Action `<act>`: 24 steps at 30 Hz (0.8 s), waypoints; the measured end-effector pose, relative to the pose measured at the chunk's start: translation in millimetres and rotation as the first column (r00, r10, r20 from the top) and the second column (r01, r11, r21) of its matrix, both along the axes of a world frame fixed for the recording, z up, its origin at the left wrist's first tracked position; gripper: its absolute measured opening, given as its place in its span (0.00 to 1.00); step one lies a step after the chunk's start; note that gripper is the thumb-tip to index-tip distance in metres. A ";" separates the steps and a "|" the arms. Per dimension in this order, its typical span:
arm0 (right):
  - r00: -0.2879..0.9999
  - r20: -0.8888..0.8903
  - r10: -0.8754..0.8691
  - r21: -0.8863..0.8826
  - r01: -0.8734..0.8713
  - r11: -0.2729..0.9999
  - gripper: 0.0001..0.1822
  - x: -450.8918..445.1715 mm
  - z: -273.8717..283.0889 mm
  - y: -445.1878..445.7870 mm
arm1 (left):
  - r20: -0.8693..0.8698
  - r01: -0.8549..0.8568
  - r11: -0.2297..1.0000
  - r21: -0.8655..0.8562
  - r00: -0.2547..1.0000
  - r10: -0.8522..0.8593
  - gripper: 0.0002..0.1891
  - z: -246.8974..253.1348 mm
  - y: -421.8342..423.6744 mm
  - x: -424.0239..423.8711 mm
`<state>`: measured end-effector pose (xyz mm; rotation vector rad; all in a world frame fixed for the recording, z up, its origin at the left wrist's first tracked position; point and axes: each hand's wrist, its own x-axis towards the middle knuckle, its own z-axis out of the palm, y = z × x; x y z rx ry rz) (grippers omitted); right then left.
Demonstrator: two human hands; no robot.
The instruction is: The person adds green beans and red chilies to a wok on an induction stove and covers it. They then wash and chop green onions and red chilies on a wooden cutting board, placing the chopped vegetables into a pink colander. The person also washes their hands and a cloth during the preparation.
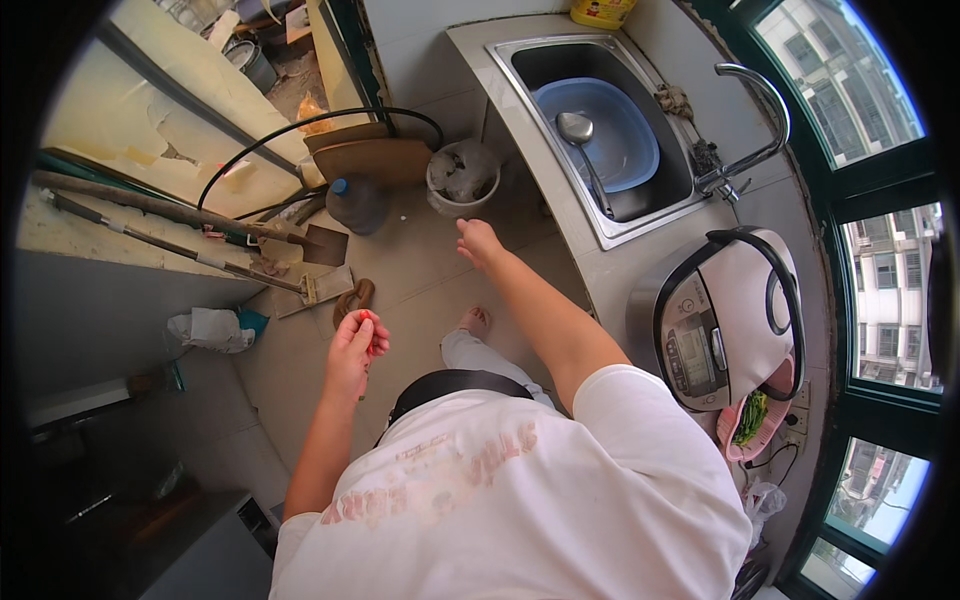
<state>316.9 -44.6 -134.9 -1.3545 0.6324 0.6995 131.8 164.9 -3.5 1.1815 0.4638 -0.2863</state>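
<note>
My left hand (355, 352) is closed on red chilli peppers, partly hidden by the fingers. A red tip (365, 315) shows above the thumb, more red shows between the fingers, and a bit of green hangs below the palm. My right hand (478, 244) reaches out over the floor, just on the near side of a white waste bin (442, 204) lined with a translucent plastic bag (469, 169). Its fingers are partly spread, and I see nothing in them.
On the right, a counter holds a steel sink (611, 231) with a blue basin (630, 154) and ladle (576, 129), a rice cooker (694, 322) and a pink basket (776, 427) of green vegetables. A plastic bottle (360, 206), shovel (326, 245) and squeegee mop (322, 289) stand left.
</note>
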 end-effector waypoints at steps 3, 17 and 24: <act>0.991 0.122 0.047 0.144 -0.064 0.988 0.22 -5.1 18.9 -2.0 | 0.027 0.069 0.995 -0.066 0.997 -0.067 0.06 5.2 -24.5 69.3; 0.426 0.826 -0.369 -0.258 0.868 0.425 0.26 58.7 129.9 -160.6 | 0.019 0.480 0.661 -0.577 0.816 -0.577 0.13 28.0 -260.8 353.5; -0.247 0.828 -0.503 0.151 0.963 -0.224 0.19 139.6 120.9 -355.7 | -0.116 0.434 0.514 -0.740 0.670 -0.733 0.13 -0.3 -387.1 461.3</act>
